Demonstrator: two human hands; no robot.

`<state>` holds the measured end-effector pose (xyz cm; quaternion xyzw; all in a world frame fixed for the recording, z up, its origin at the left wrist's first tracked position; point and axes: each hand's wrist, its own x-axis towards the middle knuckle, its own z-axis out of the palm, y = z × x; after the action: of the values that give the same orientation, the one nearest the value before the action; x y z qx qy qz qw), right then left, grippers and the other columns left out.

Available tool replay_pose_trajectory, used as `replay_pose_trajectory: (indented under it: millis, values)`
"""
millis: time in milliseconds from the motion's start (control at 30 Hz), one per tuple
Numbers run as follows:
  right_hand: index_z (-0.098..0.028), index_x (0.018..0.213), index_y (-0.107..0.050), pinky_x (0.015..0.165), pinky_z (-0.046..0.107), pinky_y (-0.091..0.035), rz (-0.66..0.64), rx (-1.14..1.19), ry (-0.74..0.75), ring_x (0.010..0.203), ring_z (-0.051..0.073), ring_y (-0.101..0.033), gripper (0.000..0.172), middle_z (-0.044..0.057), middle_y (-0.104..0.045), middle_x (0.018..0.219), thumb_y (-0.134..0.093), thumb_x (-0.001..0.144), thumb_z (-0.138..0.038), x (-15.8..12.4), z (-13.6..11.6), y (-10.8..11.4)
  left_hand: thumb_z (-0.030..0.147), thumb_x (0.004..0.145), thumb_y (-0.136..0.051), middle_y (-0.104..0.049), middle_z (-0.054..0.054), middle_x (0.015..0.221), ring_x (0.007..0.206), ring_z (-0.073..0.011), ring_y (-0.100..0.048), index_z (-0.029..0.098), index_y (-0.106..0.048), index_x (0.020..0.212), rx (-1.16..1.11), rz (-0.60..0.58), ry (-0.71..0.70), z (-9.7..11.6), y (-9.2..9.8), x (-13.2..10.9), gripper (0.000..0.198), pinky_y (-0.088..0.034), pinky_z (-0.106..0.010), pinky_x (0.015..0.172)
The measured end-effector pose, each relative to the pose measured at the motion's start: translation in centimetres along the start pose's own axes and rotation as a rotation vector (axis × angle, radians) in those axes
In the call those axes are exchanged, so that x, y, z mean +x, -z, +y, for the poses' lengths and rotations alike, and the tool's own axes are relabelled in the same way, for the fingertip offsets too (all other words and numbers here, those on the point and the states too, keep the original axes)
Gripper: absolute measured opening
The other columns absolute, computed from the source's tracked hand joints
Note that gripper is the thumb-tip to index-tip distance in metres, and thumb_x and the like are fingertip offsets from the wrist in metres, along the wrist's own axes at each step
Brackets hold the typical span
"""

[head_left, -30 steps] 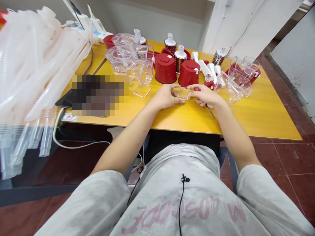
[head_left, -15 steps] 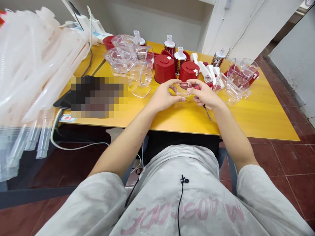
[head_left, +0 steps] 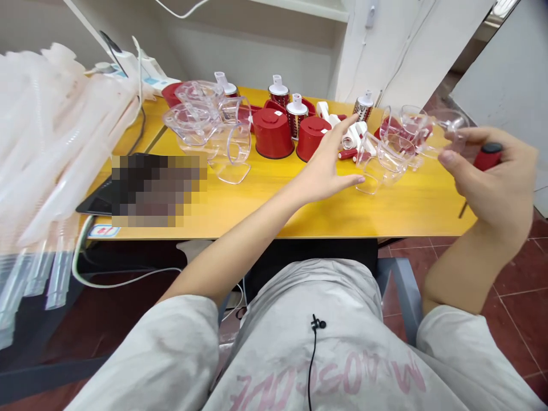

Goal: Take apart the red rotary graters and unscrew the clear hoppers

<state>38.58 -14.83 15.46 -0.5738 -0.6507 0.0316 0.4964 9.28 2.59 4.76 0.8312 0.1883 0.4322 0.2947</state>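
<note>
Far left: a bundle of ribbed clear plastic tubes (head_left: 51,142) stood beside the yellow wooden table (head_left: 257,220), with a tablet (head_left: 96,204) lying partly blurred at the table's edge.
Table middle: clear plastic grater housings (head_left: 205,128) sat left of red lidded canisters (head_left: 273,132) and steel drum graters (head_left: 296,121).
Left hand: the left hand (head_left: 325,168) was open, its fingers spread and holding nothing, just beside a clear plastic housing (head_left: 379,162).
Right hand: the right hand (head_left: 488,185) was raised beyond the table's edge, closed around a red-handled screwdriver (head_left: 488,155), while its fingers gripped a small clear plastic part (head_left: 451,137) up in the air.
</note>
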Motion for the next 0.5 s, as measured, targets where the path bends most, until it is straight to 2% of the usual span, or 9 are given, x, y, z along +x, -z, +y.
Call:
replay_pose_trajectory:
  millis: [67, 100, 133, 200, 267, 400, 500]
  values:
    - [-0.031, 0.131, -0.087, 0.122, 0.059, -0.068, -0.014, -0.410, -0.128, 0.123, 0.034, -0.085, 0.028, 0.008, -0.090, 0.134, -0.088, 0.105, -0.041, -0.7, 3.0, 2.1, 0.078, 0.094, -0.096, -0.039, -0.017, 0.201, 0.187, -0.0475, -0.038, 0.038, -0.034, 0.191, 0.035, -0.027, -0.018, -0.7, -1.5, 1.6, 0.122, -0.037, -0.066, 0.151]
    - [-0.028, 0.125, -0.087, 0.120, 0.057, -0.069, -0.056, -0.576, -0.197, 0.118, 0.034, -0.085, 0.024, 0.010, -0.090, 0.130, -0.086, 0.103, -0.037, -0.9, 4.6, 2.4, 0.074, 0.095, -0.096, -0.045, -0.018, 0.197, 0.186, -0.0457, -0.041, 0.035, -0.041, 0.188, 0.050, -0.037, -0.023, -1.0, -2.3, 2.4, 0.115, -0.036, -0.064, 0.152]
    - [-0.024, 0.117, -0.087, 0.121, 0.059, -0.068, -0.083, -0.641, -0.237, 0.117, 0.036, -0.084, 0.019, 0.014, -0.090, 0.127, -0.086, 0.099, -0.029, -1.0, 6.1, 2.3, 0.070, 0.096, -0.096, -0.052, -0.018, 0.192, 0.182, -0.0438, -0.046, 0.033, -0.048, 0.184, 0.061, -0.045, -0.024, -1.3, -3.0, 3.1, 0.106, -0.036, -0.062, 0.152]
    - [-0.021, 0.110, -0.085, 0.124, 0.060, -0.065, -0.154, -0.699, -0.271, 0.122, 0.039, -0.082, 0.015, 0.019, -0.088, 0.128, -0.083, 0.096, -0.025, -1.1, 9.0, 1.4, 0.062, 0.098, -0.094, -0.063, -0.019, 0.182, 0.174, -0.0405, -0.057, 0.028, -0.060, 0.173, 0.064, -0.047, -0.020, -1.6, -4.4, 4.3, 0.089, -0.041, -0.059, 0.150]
    - [-0.020, 0.111, -0.085, 0.119, 0.059, -0.065, -0.225, -0.733, -0.293, 0.120, 0.039, -0.079, 0.017, 0.020, -0.085, 0.129, -0.077, 0.097, -0.026, -1.4, 11.4, 0.0, 0.056, 0.099, -0.093, -0.067, -0.019, 0.178, 0.170, -0.0391, -0.060, 0.027, -0.065, 0.166, 0.052, -0.033, -0.007, -1.6, -5.7, 5.0, 0.078, -0.045, -0.058, 0.148]
    - [-0.019, 0.119, -0.085, 0.110, 0.055, -0.063, -0.294, -0.780, -0.319, 0.117, 0.037, -0.076, 0.024, 0.022, -0.081, 0.135, -0.069, 0.103, -0.030, -2.1, 14.3, -1.7, 0.046, 0.095, -0.097, -0.066, -0.018, 0.176, 0.168, -0.0391, -0.060, 0.028, -0.065, 0.163, 0.066, 0.004, 0.025, -1.1, -7.9, 5.9, 0.077, -0.047, -0.059, 0.147]
    - [-0.019, 0.128, -0.084, 0.111, 0.054, -0.061, -0.291, -0.803, -0.326, 0.122, 0.037, -0.075, 0.029, 0.022, -0.079, 0.141, -0.064, 0.110, -0.031, -2.3, 15.3, -2.2, 0.036, 0.094, -0.101, -0.062, -0.018, 0.175, 0.159, -0.0378, -0.066, 0.030, -0.064, 0.163, 0.060, 0.040, 0.065, -0.9, -9.4, 6.6, 0.079, -0.059, -0.058, 0.136]
